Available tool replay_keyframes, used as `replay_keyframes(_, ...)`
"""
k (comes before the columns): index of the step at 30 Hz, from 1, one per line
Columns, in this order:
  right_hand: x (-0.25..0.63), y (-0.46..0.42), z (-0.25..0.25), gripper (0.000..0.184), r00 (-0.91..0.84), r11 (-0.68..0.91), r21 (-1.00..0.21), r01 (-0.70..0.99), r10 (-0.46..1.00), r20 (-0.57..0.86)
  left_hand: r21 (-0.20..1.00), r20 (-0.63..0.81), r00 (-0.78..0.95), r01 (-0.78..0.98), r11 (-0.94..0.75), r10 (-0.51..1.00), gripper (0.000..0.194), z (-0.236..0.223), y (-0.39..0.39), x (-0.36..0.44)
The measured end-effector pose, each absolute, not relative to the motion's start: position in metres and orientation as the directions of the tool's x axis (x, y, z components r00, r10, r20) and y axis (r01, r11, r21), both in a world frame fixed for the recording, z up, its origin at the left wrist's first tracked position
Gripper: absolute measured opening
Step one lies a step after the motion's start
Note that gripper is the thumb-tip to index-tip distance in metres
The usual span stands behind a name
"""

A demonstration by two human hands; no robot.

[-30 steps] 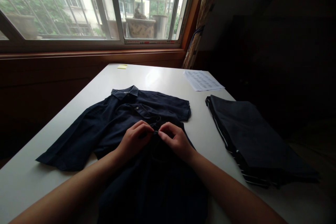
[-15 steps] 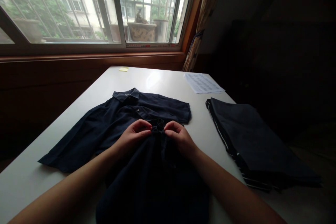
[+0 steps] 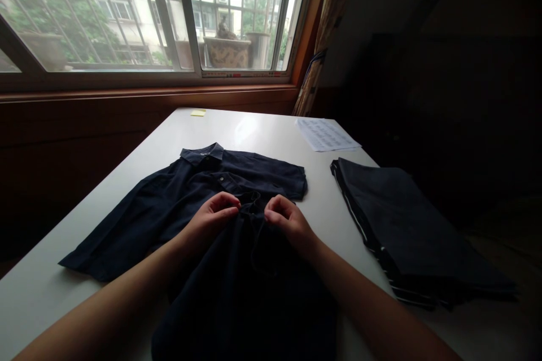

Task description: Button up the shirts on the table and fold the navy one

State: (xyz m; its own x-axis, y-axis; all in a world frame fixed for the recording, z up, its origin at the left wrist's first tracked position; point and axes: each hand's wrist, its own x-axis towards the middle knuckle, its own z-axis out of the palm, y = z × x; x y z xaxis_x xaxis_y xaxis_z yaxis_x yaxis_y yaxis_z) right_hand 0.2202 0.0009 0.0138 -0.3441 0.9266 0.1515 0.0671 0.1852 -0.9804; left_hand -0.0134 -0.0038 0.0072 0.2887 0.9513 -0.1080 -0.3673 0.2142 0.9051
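A dark navy short-sleeved shirt (image 3: 178, 203) lies face up on the white table (image 3: 262, 130), collar toward the window. My left hand (image 3: 209, 221) pinches the left edge of the shirt's front placket at mid-chest. My right hand (image 3: 285, 220) pinches the right edge just across from it, a small gap of bunched cloth between them. Both hands have their fingers curled closed on the fabric. One white button shows above my hands, below the collar.
A stack of folded dark clothes (image 3: 406, 231) with striped edges sits on the right of the table. A printed paper sheet (image 3: 326, 134) lies at the far right, a yellow sticky note (image 3: 197, 113) at the far edge. A window and curtain (image 3: 315, 56) stand beyond.
My hands have drawn slightly apart and moved a little up the placket, and the cloth between them has bunched up. The shirt stays in place.
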Motion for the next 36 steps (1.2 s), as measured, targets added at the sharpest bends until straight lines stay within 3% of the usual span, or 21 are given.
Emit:
replay_keyframes(4,0.221,-0.009,0.029,0.03,-0.444,0.426,-0.873,0.236,0.847,0.293,0.914,-0.093,0.265,-0.36,0.188,0.96,0.024,0.008,-0.003,-0.014)
replay_keyframes(7,0.218,-0.018,0.039,0.037,-0.641,0.674,-0.659,0.333,0.674,0.367,0.923,-0.089,0.246,-0.344,0.173,0.965,0.024,0.006,-0.001,-0.015)
replay_keyframes(10,0.214,-0.026,0.046,0.038,-0.775,0.802,-0.442,0.402,0.555,0.302,0.924,-0.105,0.234,-0.336,0.182,0.967,0.025,0.003,0.001,-0.015)
replay_keyframes(13,0.213,-0.032,0.05,0.033,-0.797,0.8,-0.36,0.479,0.569,0.202,0.916,-0.136,0.22,-0.344,0.207,0.966,0.028,0.001,0.002,-0.015)
replay_keyframes(16,0.217,-0.032,0.056,0.015,-0.818,0.762,-0.425,0.488,0.569,0.081,0.902,-0.173,0.226,-0.354,0.247,0.959,0.032,0.004,0.0,-0.015)
replay_keyframes(20,0.235,-0.019,0.067,0.007,-0.815,0.611,-0.655,0.445,0.58,-0.012,0.868,-0.206,0.293,-0.385,0.312,0.934,0.032,0.012,-0.002,-0.016)
replay_keyframes(26,0.274,0.012,0.058,0.021,-0.74,0.1,-0.96,0.262,0.659,-0.133,0.857,-0.165,0.41,-0.39,0.336,0.897,0.028,0.011,0.002,-0.023)
replay_keyframes(31,0.286,0.017,0.045,0.026,-0.685,-0.232,-0.968,0.091,0.691,-0.23,0.872,-0.147,0.48,-0.35,0.343,0.865,0.026,0.007,0.004,-0.029)
replay_keyframes(36,0.284,0.015,0.048,0.028,-0.634,-0.262,-0.964,0.053,0.736,-0.235,0.918,-0.137,0.479,-0.268,0.293,0.867,0.029,0.005,0.005,-0.034)
